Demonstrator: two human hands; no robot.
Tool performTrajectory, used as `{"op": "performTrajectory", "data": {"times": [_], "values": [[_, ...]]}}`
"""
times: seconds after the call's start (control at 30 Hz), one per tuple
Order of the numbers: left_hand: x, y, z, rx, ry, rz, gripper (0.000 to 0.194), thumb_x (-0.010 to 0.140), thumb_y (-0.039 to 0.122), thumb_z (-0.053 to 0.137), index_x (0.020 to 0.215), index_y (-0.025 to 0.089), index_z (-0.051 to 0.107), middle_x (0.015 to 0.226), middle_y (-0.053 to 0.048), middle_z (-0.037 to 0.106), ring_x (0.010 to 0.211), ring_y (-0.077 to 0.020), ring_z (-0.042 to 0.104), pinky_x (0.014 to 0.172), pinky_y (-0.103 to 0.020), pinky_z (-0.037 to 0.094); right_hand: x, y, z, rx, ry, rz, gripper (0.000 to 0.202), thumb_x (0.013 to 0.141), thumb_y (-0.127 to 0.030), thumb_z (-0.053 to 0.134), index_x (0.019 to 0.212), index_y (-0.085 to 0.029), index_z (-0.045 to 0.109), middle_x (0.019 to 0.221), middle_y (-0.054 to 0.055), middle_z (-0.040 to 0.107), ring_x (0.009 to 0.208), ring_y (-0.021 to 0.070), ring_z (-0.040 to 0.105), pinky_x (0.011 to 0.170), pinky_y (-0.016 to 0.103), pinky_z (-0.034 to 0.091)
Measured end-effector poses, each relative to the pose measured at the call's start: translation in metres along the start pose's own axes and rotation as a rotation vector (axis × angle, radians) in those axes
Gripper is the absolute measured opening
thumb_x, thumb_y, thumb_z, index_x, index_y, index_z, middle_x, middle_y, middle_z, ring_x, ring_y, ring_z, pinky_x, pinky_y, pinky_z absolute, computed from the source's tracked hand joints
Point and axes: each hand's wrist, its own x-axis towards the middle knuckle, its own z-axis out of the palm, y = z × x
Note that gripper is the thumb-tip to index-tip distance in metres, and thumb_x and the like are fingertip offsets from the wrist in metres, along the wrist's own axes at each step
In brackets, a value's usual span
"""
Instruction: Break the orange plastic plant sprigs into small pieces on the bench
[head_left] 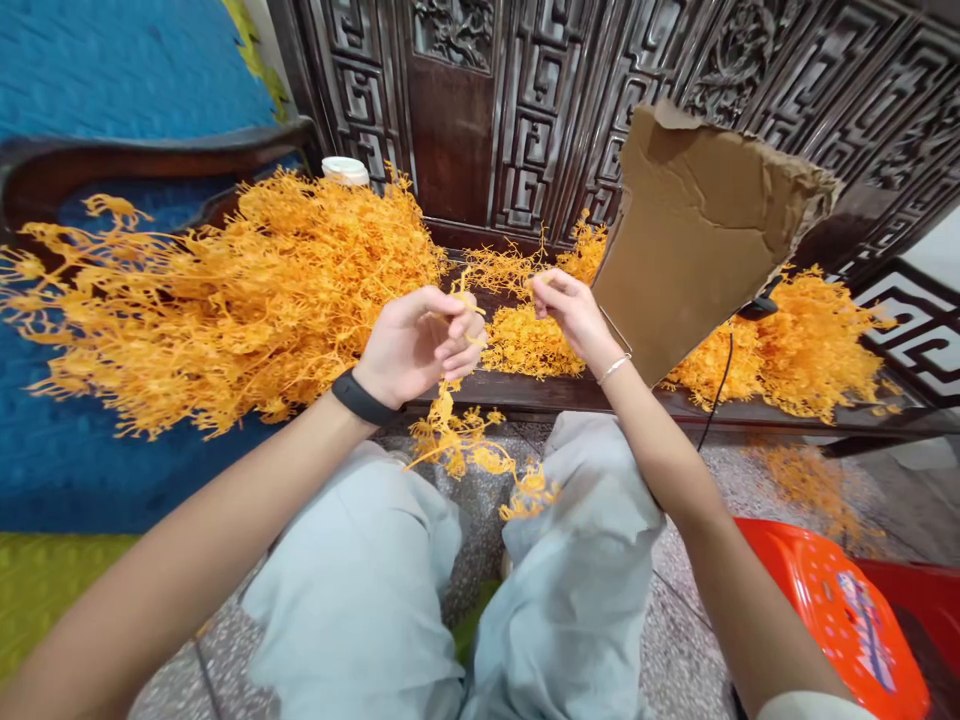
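Observation:
My left hand [426, 342], with a black band on the wrist, is closed around an orange plastic sprig [459, 440]. Thin stems stick out above the fingers, and its branching lower part dangles over my knees. To the right, my right hand [574, 312] is pinched, thumb against fingers, a short way from the left one. Whatever lies between those fingertips is too small to make out. Behind both hands is a low heap of similar orange sprigs [529, 340] on a dark wooden bench [517, 390]. A much larger pile of sprigs [300, 285] rises to the left.
A torn cardboard sheet [690, 235] stands tilted beside my right forearm, with more orange sprigs [802, 345] behind it and a black cable [721, 385] hanging down. A red stool [817, 600] is at lower right. Blue matting [97, 475] covers the left side. Carved panels [454, 130] back the bench.

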Motion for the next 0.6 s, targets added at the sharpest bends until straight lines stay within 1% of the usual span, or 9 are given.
{"op": "performTrajectory", "data": {"times": [0.07, 0.13, 0.2, 0.27, 0.37, 0.47, 0.6], "values": [[0.002, -0.002, 0.002, 0.057, 0.038, -0.022, 0.021, 0.069, 0.02, 0.049, 0.048, 0.015, 0.05, 0.04, 0.002, 0.033, 0.036, -0.0078, 0.037, 0.036, -0.021, 0.032, 0.013, 0.018, -0.008, -0.138, 0.091, 0.072, 0.01, 0.076, -0.021, 0.062, 0.069, -0.017, 0.055, 0.06, -0.005, 0.049, 0.054, 0.0053, 0.043, 0.053, 0.019, 0.039], [0.003, -0.005, 0.003, 0.095, 0.067, -0.016, 0.018, 0.069, 0.019, 0.051, 0.051, 0.015, 0.052, 0.043, 0.001, 0.036, 0.038, -0.0079, 0.039, 0.04, -0.022, 0.033, 0.024, 0.035, -0.015, -0.206, 0.168, 0.162, 0.006, 0.075, -0.015, 0.059, 0.071, -0.015, 0.056, 0.06, -0.004, 0.051, 0.052, 0.0047, 0.044, 0.052, 0.018, 0.039], [0.004, -0.008, 0.004, 0.115, 0.101, 0.016, 0.014, 0.068, 0.018, 0.052, 0.055, 0.014, 0.055, 0.047, 0.0, 0.041, 0.044, -0.0091, 0.043, 0.047, -0.024, 0.037, 0.033, 0.048, -0.02, -0.257, 0.231, 0.245, 0.004, 0.075, -0.01, 0.056, 0.073, -0.014, 0.056, 0.06, -0.004, 0.052, 0.05, 0.0044, 0.045, 0.051, 0.017, 0.04], [0.006, -0.011, 0.003, 0.121, 0.131, 0.052, 0.009, 0.068, 0.016, 0.053, 0.061, 0.013, 0.059, 0.054, -0.002, 0.048, 0.054, -0.0115, 0.05, 0.057, -0.026, 0.041, 0.04, 0.058, -0.025, -0.348, 0.272, 0.295, 0.004, 0.075, -0.009, 0.055, 0.074, -0.013, 0.057, 0.06, -0.004, 0.053, 0.048, 0.004, 0.043, 0.051, 0.017, 0.04], [0.008, -0.013, 0.001, 0.111, 0.163, 0.066, 0.011, 0.067, 0.015, 0.053, 0.07, 0.012, 0.063, 0.065, -0.005, 0.056, 0.068, -0.0143, 0.055, 0.069, -0.027, 0.042, 0.046, 0.068, -0.03, -0.518, 0.278, 0.323, 0.006, 0.075, -0.011, 0.054, 0.07, -0.012, 0.058, 0.059, -0.003, 0.054, 0.047, 0.0038, 0.042, 0.05, 0.017, 0.04], [0.009, -0.013, -0.004, 0.103, 0.207, 0.034, 0.012, 0.066, 0.015, 0.054, 0.073, 0.012, 0.064, 0.073, -0.006, 0.059, 0.074, -0.0148, 0.055, 0.07, -0.026, 0.042, 0.048, 0.074, -0.031, -0.624, 0.241, 0.343, 0.007, 0.073, -0.009, 0.055, 0.069, -0.011, 0.059, 0.057, -0.002, 0.055, 0.046, 0.0042, 0.045, 0.051, 0.017, 0.04], [0.009, -0.013, -0.01, 0.067, 0.255, 0.013, 0.014, 0.066, 0.016, 0.055, 0.075, 0.012, 0.064, 0.075, -0.005, 0.06, 0.076, -0.0144, 0.055, 0.07, -0.026, 0.042, 0.047, 0.075, -0.026, -0.698, 0.192, 0.37, 0.007, 0.071, -0.007, 0.056, 0.074, -0.011, 0.062, 0.056, -0.001, 0.056, 0.044, 0.0056, 0.047, 0.052, 0.019, 0.041]]}}
